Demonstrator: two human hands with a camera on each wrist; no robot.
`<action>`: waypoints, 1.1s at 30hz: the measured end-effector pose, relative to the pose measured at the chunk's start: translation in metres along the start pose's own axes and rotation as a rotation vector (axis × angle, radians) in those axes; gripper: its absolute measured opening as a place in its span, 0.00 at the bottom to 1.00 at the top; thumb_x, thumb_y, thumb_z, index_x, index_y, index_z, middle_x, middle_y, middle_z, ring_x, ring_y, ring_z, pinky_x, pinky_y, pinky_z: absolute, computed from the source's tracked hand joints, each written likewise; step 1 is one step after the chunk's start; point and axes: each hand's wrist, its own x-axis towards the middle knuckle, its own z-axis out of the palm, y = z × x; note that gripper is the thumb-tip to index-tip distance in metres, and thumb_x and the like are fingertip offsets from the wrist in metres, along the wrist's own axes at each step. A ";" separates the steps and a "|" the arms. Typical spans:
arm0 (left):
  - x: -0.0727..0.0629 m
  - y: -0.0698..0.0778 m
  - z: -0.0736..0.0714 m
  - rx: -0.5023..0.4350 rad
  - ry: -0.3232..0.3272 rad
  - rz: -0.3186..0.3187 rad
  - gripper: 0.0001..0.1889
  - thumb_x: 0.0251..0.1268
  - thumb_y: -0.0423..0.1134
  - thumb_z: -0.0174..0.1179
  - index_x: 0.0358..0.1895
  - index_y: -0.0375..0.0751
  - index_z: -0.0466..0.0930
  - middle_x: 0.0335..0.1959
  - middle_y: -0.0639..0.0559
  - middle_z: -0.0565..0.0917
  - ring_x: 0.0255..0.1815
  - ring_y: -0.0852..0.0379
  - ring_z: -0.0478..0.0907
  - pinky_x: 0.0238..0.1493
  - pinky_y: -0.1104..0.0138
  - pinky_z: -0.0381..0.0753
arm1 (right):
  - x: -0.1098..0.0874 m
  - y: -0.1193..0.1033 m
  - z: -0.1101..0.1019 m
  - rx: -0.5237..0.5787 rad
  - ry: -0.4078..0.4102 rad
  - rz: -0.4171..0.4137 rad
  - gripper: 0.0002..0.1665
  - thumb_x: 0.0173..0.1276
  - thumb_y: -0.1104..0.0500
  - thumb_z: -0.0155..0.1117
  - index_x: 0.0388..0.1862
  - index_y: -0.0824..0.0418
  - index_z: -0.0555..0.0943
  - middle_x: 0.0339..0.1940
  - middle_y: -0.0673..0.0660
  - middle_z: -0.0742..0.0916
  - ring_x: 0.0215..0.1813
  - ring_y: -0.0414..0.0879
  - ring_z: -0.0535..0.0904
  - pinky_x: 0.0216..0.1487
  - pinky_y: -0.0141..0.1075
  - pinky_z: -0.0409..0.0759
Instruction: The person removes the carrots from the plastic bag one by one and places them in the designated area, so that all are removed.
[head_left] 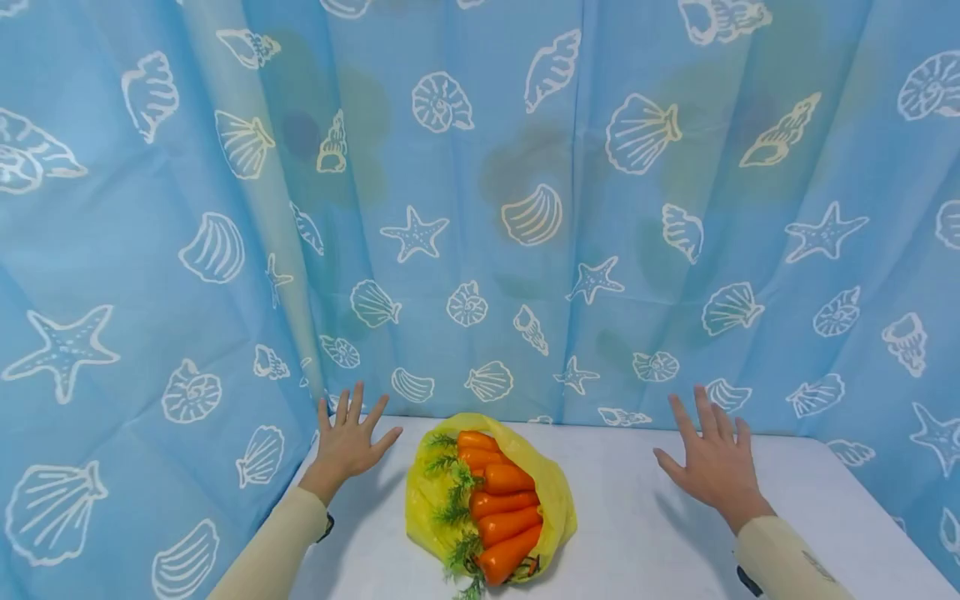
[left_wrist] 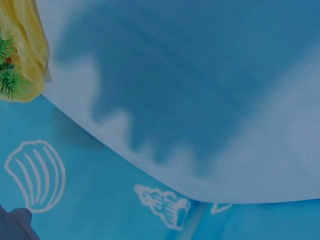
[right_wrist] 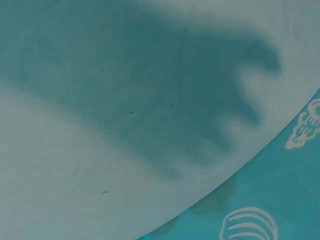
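Note:
Several orange carrots with green leafy tops lie stacked in the mouth of a yellow plastic bag on the white table. To the left of the bag my left hand hovers with its fingers spread, touching nothing. My right hand is held the same way, farther off on the bag's right side. Part of the yellow bag and some green leaves show at the left wrist view's edge. The right wrist view holds only a hand's shadow on the table.
A white-covered table extends beneath both hands. Blue curtains with white shell and starfish prints hang behind it and along both sides, close to the table's edges.

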 end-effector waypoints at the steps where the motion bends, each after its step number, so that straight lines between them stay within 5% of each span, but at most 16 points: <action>1: 0.000 0.001 0.000 -0.003 -0.001 -0.004 0.40 0.68 0.72 0.42 0.78 0.57 0.55 0.82 0.38 0.42 0.81 0.32 0.39 0.73 0.30 0.26 | 0.001 -0.002 0.000 0.001 -0.002 -0.006 0.60 0.57 0.38 0.67 0.81 0.55 0.49 0.81 0.69 0.50 0.70 0.74 0.58 0.66 0.76 0.51; 10: 0.006 0.017 -0.002 -0.033 0.021 0.032 0.42 0.66 0.71 0.47 0.78 0.55 0.54 0.81 0.37 0.45 0.80 0.31 0.41 0.73 0.29 0.32 | 0.010 -0.029 -0.001 -0.010 -0.053 -0.042 0.57 0.59 0.37 0.66 0.80 0.53 0.51 0.81 0.66 0.51 0.73 0.69 0.57 0.70 0.74 0.50; 18: 0.000 0.031 0.002 -0.164 -0.014 0.077 0.43 0.65 0.68 0.53 0.79 0.54 0.53 0.82 0.38 0.42 0.80 0.31 0.40 0.71 0.27 0.31 | 0.016 -0.060 0.008 -0.001 -0.029 -0.132 0.57 0.58 0.34 0.65 0.80 0.50 0.53 0.81 0.65 0.54 0.72 0.66 0.62 0.69 0.71 0.58; 25: -0.006 0.037 -0.014 -0.339 -0.146 0.115 0.50 0.61 0.68 0.59 0.80 0.54 0.46 0.82 0.40 0.42 0.80 0.31 0.45 0.70 0.25 0.36 | 0.024 -0.097 -0.001 0.061 -0.007 -0.201 0.56 0.59 0.35 0.66 0.80 0.50 0.54 0.82 0.63 0.53 0.71 0.64 0.64 0.71 0.69 0.59; 30: -0.012 0.039 -0.021 -0.431 -0.070 0.147 0.48 0.60 0.63 0.63 0.79 0.49 0.53 0.81 0.38 0.49 0.78 0.30 0.48 0.69 0.24 0.38 | 0.027 -0.126 -0.005 0.118 -0.022 -0.239 0.55 0.59 0.35 0.67 0.80 0.50 0.55 0.83 0.61 0.52 0.72 0.64 0.64 0.73 0.68 0.58; 33: -0.014 0.038 -0.015 -0.465 -0.088 0.171 0.46 0.62 0.62 0.62 0.78 0.47 0.55 0.80 0.37 0.52 0.78 0.31 0.52 0.68 0.23 0.39 | 0.029 -0.139 -0.005 0.139 -0.019 -0.253 0.55 0.59 0.35 0.67 0.80 0.51 0.56 0.83 0.61 0.53 0.72 0.63 0.65 0.73 0.68 0.59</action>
